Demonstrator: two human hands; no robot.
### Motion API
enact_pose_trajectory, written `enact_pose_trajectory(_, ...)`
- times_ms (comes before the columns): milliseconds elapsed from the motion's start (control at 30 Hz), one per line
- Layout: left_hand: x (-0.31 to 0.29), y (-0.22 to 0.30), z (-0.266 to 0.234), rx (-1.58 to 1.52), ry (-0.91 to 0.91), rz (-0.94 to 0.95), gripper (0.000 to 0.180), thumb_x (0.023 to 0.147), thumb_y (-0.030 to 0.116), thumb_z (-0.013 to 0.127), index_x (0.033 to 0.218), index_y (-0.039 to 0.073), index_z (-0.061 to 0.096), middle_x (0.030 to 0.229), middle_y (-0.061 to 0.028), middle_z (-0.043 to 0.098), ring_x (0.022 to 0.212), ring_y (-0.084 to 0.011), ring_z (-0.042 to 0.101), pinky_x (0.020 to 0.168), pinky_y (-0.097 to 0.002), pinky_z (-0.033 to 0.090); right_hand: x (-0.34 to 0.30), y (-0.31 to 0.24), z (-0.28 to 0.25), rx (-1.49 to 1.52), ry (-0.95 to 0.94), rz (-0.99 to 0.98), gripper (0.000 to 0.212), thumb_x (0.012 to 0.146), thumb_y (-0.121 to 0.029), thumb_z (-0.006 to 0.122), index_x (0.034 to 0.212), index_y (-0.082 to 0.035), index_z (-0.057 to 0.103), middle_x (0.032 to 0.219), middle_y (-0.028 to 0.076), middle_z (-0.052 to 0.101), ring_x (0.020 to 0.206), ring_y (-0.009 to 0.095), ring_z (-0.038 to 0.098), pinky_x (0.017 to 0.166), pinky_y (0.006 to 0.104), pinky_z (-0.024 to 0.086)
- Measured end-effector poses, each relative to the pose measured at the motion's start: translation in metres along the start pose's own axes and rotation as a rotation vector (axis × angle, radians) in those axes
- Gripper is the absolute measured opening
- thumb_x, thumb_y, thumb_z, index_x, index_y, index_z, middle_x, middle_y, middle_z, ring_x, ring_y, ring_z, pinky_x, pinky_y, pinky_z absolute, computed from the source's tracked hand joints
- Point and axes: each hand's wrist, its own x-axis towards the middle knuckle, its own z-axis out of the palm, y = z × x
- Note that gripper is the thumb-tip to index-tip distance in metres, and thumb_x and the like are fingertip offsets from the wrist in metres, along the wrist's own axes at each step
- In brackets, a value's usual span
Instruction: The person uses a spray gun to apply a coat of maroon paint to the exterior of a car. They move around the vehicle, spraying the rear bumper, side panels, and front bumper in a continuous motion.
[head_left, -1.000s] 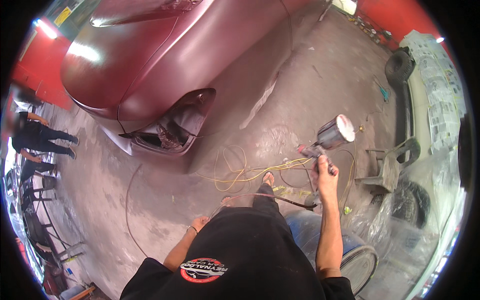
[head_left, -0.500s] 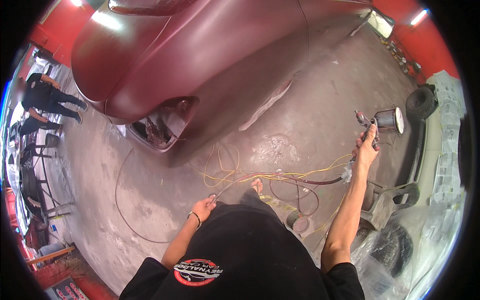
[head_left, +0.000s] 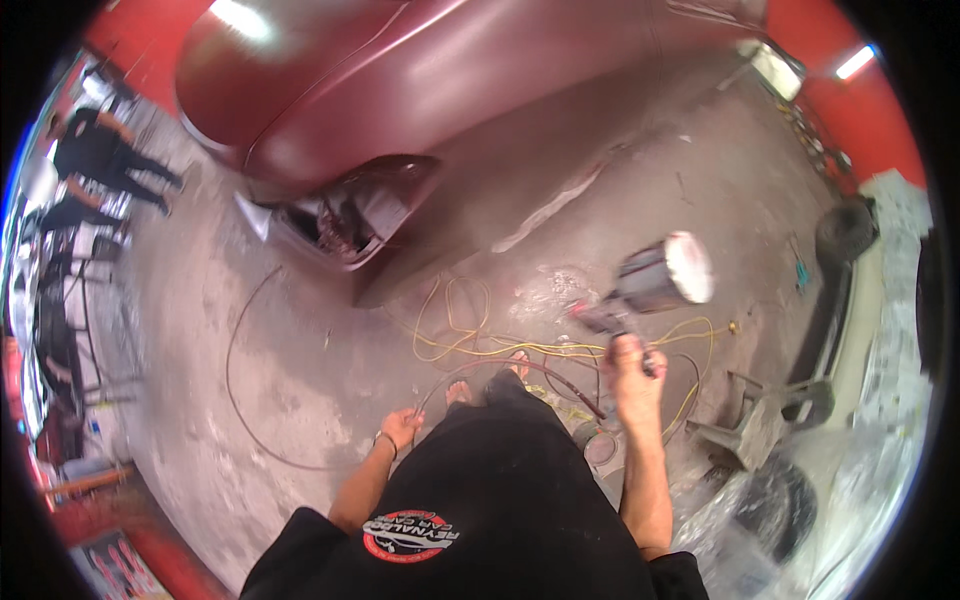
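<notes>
My right hand [head_left: 636, 378] is closed round the handle of a spray gun [head_left: 606, 318], with a dark metal paint cup [head_left: 665, 273] on it that has a pale round end. The gun and cup are smeared by motion. Low on the left, my left hand [head_left: 402, 427] grips a thin air hose [head_left: 440, 381], which arches across in front of my body toward the right hand. Ahead of me stands a dark maroon car body [head_left: 480, 90], its dull panels reaching across the top. An opening [head_left: 350, 222] at its near lower corner shows inner parts.
Yellow hose [head_left: 470, 350] lies in loops on the concrete floor by my feet. A can [head_left: 598, 445] stands near my right leg, beside a grey plastic chair [head_left: 752, 425]. Plastic-wrapped tyres [head_left: 775, 505] sit at the right. At the far left, a person in dark clothes [head_left: 100, 150] stands.
My right hand has swung the spray gun inward, from the far right toward my front. My left hand stays low on the hose. The view has shifted slightly, and the car sits higher in it.
</notes>
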Motion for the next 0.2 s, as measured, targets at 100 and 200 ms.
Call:
enact_pose_trajectory(100,0.025,-0.085,0.025,-0.266,0.012,0.095,0.035,0.098,0.041,0.069,0.096,0.007,0.074,0.074,-0.0042,0.07,0.069,-0.0132,0.063,0.067,-0.034,0.052,-0.033,-0.013,0.031,-0.042,-0.248,-0.064,0.021,0.097,-0.024,0.075,0.096,-0.004,0.072,0.076,-0.004,0.061,0.068,0.005,0.052,0.061,0.0254,0.044)
enact_pose_trajectory(200,0.054,-0.058,0.005,0.201,-0.025,0.332,0.043,0.097,0.052,0.068,0.096,0.009,0.074,0.071,-0.0058,0.067,0.068,-0.0153,0.06,0.065,-0.0364,0.051,-0.043,-0.014,0.032,-0.115,-0.317,-0.185,0.037,0.094,-0.031,0.076,0.112,0.001,0.071,0.089,0.01,0.072,0.081,0.018,0.068,0.073,0.0333,0.053)
